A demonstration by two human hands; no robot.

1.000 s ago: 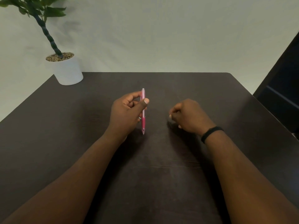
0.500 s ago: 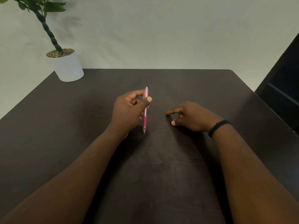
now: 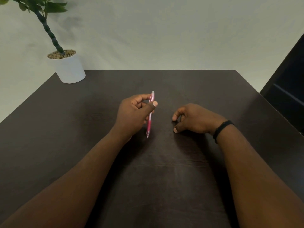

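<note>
The pink pen was held steeply, tip down, over the middle of the dark worktop. The left hand had its grip closed round the pen, thumb and curled fingers pinching the clear barrel. Near it, the right hand rested on the worktop, its grip loosely curled and holding nothing. A white plant pot stood at the far left corner.

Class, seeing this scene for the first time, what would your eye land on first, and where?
The pink pen, pinched in the left hand over the middle of the dark table, stands out first. Next, the white pot with a green plant at the table's far left corner. The right hand, wearing a black wristband, rests loosely curled to the pen's right.
</note>
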